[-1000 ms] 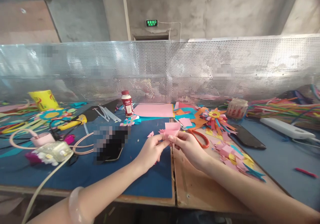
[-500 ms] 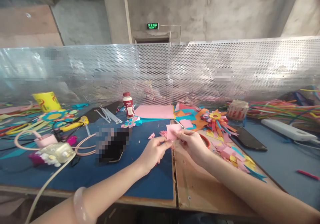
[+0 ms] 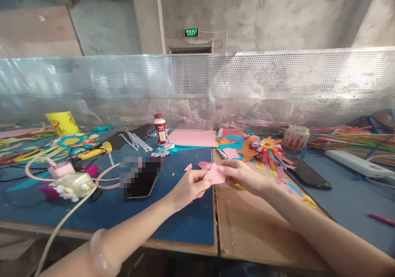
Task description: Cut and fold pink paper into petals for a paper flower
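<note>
A small piece of pink paper (image 3: pixel 217 175) is held up between my two hands over the gap where the blue mat meets the bare wood. My left hand (image 3: pixel 191 188) pinches its left corner between thumb and fingers. On the upper right edge, my right hand (image 3: pixel 243 175) grips it the same way. Pink paper cut-outs (image 3: pixel 205 165) lie just behind the left fingers. Beyond the right hand is a slim metal blade or tool (image 3: pixel 222 154), partly hidden, beside a loose pink paper piece (image 3: pixel 231 153).
A red-labelled bottle (image 3: pixel 161 129) stands by pink sheets (image 3: pixel 193 138). Left are a phone (image 3: pixel 143 185), cables, a power adapter (image 3: pixel 75 185) and a yellow glue gun (image 3: pixel 95 151). Right are a paper flower (image 3: pixel 267 146), paper scraps (image 3: pixel 290 186), another phone (image 3: pixel 311 173) and a white power strip (image 3: pixel 354 164).
The pink paper has dropped slightly and turned from upright square to tilted on its corner. My right hand has shifted its grip along the edge. The view has swung slightly left.
</note>
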A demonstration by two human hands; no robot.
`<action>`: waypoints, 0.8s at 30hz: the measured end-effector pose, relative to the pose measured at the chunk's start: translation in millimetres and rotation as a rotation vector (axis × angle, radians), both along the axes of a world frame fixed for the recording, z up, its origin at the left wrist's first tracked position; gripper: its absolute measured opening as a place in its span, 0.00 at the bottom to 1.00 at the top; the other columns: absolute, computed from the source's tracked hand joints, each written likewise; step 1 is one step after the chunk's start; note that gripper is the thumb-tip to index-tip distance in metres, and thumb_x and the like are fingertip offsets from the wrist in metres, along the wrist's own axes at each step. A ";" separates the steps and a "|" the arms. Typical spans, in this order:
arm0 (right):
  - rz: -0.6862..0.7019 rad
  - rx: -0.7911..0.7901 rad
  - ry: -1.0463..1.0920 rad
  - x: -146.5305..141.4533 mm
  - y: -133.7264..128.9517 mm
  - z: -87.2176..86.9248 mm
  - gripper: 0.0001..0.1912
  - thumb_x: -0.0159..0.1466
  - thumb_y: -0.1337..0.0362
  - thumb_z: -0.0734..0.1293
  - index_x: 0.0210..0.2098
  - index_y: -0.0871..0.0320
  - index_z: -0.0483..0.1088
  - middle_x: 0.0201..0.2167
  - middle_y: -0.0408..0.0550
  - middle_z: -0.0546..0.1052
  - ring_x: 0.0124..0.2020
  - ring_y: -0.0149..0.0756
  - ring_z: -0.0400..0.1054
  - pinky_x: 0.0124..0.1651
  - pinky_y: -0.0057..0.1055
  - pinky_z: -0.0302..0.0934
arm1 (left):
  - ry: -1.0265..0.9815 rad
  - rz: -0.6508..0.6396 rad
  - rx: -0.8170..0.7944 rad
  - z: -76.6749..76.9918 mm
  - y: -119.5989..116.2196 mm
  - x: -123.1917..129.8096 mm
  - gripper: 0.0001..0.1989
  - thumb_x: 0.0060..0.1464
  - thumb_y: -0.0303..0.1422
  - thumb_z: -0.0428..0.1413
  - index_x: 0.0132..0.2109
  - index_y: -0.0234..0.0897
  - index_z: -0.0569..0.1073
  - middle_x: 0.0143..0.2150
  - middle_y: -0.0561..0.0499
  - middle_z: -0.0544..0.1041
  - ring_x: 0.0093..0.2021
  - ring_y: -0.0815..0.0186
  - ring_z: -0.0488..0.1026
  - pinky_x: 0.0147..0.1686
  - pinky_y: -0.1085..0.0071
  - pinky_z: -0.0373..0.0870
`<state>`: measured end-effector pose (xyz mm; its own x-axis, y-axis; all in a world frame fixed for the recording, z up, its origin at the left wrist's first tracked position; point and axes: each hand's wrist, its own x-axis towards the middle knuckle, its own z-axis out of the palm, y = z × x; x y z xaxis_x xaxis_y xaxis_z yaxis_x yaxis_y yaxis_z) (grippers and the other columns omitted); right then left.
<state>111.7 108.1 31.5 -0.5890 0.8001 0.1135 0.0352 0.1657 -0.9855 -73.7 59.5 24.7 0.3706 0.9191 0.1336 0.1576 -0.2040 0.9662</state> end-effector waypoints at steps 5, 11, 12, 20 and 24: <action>0.051 0.049 -0.152 2.3 -3.6 -1.5 0.16 0.52 0.53 0.67 0.24 0.62 0.67 0.15 0.36 0.57 0.16 0.21 0.42 0.19 0.25 0.33 | -0.020 0.095 0.050 0.0 2.6 -2.5 0.14 0.51 0.38 0.50 0.22 0.35 0.61 0.11 0.61 0.55 0.11 0.78 0.49 0.15 0.77 0.44; 0.114 0.068 -0.174 -1.5 -14.9 9.8 0.17 0.51 0.54 0.68 0.18 0.60 0.63 0.15 0.35 0.52 0.17 0.22 0.41 0.21 0.26 0.35 | -0.015 0.194 0.084 1.6 4.6 -4.6 0.15 0.53 0.39 0.49 0.23 0.35 0.63 0.09 0.61 0.55 0.10 0.77 0.49 0.13 0.78 0.45; 0.114 0.070 -0.176 -2.3 -16.6 11.6 0.17 0.51 0.54 0.68 0.19 0.60 0.62 0.15 0.35 0.51 0.18 0.22 0.42 0.21 0.26 0.36 | -0.012 0.207 0.097 1.7 4.3 -4.5 0.15 0.53 0.39 0.49 0.23 0.35 0.63 0.09 0.61 0.56 0.10 0.78 0.50 0.13 0.78 0.46; 0.094 0.083 -0.159 1.1 -10.1 6.5 0.16 0.51 0.55 0.68 0.21 0.60 0.61 0.15 0.35 0.52 0.17 0.22 0.43 0.20 0.25 0.36 | -0.135 0.304 0.137 -2.7 10.3 -7.7 0.17 0.52 0.44 0.49 0.23 0.36 0.62 0.11 0.60 0.60 0.10 0.76 0.54 0.12 0.78 0.51; 0.029 0.092 -0.166 4.5 -3.0 -2.7 0.19 0.51 0.52 0.68 0.20 0.60 0.59 0.15 0.36 0.54 0.15 0.21 0.44 0.19 0.25 0.35 | -0.279 0.361 0.138 -7.3 14.9 -10.6 0.19 0.53 0.45 0.47 0.24 0.35 0.64 0.10 0.59 0.62 0.09 0.75 0.55 0.12 0.78 0.55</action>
